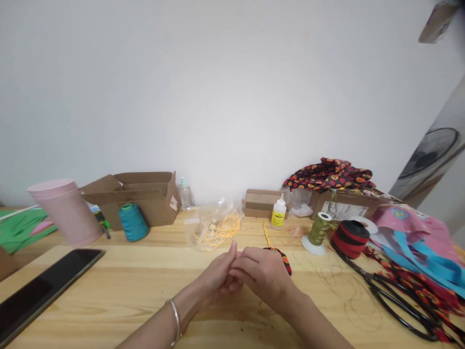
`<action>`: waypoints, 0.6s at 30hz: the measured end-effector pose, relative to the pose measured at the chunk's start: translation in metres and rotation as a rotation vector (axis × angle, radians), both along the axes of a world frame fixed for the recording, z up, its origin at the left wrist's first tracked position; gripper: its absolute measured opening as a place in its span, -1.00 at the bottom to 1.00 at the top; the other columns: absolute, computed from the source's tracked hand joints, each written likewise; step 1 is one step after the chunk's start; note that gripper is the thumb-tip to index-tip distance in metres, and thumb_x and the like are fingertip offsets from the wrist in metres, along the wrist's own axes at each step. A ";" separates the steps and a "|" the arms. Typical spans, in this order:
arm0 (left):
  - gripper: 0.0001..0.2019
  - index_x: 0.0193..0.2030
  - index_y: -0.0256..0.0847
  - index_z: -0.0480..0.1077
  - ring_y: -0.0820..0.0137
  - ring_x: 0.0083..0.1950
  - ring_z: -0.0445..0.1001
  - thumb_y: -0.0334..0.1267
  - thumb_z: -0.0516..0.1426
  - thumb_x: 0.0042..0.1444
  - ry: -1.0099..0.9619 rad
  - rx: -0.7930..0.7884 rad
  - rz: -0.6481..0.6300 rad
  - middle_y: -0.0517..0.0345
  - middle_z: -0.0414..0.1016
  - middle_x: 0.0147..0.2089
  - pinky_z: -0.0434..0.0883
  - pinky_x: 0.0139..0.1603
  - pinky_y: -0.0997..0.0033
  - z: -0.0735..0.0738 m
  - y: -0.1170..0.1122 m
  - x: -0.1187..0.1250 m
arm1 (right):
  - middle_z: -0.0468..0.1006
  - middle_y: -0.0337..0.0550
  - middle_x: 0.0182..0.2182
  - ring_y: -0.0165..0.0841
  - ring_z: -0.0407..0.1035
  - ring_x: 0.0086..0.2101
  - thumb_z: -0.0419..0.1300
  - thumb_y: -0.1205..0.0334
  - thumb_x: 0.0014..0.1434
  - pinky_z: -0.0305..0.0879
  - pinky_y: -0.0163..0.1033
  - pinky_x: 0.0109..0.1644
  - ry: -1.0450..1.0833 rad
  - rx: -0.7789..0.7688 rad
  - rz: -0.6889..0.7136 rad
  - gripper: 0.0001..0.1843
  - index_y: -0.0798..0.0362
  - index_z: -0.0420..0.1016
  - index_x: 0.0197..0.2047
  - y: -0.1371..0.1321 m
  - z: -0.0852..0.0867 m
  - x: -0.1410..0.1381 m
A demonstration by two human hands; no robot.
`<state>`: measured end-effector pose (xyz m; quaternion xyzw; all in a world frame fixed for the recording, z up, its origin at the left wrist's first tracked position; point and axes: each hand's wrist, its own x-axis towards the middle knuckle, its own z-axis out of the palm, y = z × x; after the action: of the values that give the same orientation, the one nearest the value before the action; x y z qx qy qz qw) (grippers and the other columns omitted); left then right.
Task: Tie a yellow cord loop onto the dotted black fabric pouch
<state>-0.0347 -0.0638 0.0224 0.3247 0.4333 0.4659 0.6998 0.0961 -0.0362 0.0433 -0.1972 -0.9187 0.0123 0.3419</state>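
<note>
My left hand (222,272), with a silver bangle on its wrist, meets my right hand (267,276) over the front middle of the wooden table (160,271). The left thumb points up and its other fingers curl beneath the right ones. My right fingers are bent over the left palm. Whatever lies between them, if anything, is hidden. Just behind my right hand rests a small black fabric piece with a red and yellow pattern (285,261), partly covered. A yellow cord (266,233) runs up from it across the tabletop.
At the right lie large black scissors (403,300), a red-and-black ribbon roll (350,238) and a green thread spool (319,230). Behind stand a glue bottle (278,213) and a bag of yellow cord (218,230). Leftward are a teal thread cone (132,223), an open carton (152,208) and a phone (47,291).
</note>
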 end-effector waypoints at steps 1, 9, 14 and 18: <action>-0.46 -0.62 -0.28 0.19 0.67 -0.76 -0.08 0.25 -0.08 -0.12 -0.008 -0.026 -0.050 0.36 0.05 -0.77 -0.21 -0.74 0.67 -0.001 0.000 0.000 | 0.42 -0.24 -0.57 -0.48 0.26 -0.55 -0.01 0.20 0.15 0.04 -0.40 -0.51 0.018 -0.027 -0.018 -0.74 0.02 0.46 -0.45 0.001 0.001 0.001; -0.22 -0.61 -0.25 0.19 0.64 -0.76 -0.25 0.43 -0.46 -0.38 -0.163 -0.076 -0.513 0.37 -0.04 -0.79 -0.33 -0.75 0.58 -0.003 0.000 -0.002 | 0.38 -0.28 -0.60 -0.50 0.26 -0.55 0.12 0.27 0.05 0.11 -0.44 -0.48 0.186 -0.317 0.000 -0.86 0.03 0.49 -0.48 0.001 0.007 0.001; -0.09 -0.46 -0.29 0.27 0.60 -0.80 -0.20 0.38 -0.58 -0.42 -0.123 0.027 -0.564 0.33 0.02 -0.82 -0.28 -0.78 0.56 -0.004 -0.006 -0.003 | 0.38 -0.29 -0.61 -0.51 0.24 -0.57 0.14 0.30 0.03 0.10 -0.42 -0.49 0.241 -0.441 0.042 -0.87 0.05 0.48 -0.50 0.005 0.005 0.001; -0.08 -0.49 -0.35 0.31 0.60 -0.83 -0.22 0.38 -0.56 -0.36 -0.049 0.091 -0.648 0.32 0.01 -0.83 -0.30 -0.82 0.53 0.001 -0.014 0.000 | 0.39 -0.27 -0.63 -0.51 0.20 -0.57 0.16 0.24 0.01 0.08 -0.41 -0.50 0.261 -0.527 0.047 -0.85 0.07 0.49 -0.51 0.012 -0.001 -0.001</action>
<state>-0.0347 -0.0778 0.0239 0.4654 0.2693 0.2456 0.8066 0.0955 -0.0243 0.0427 -0.2548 -0.8364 0.2837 0.3937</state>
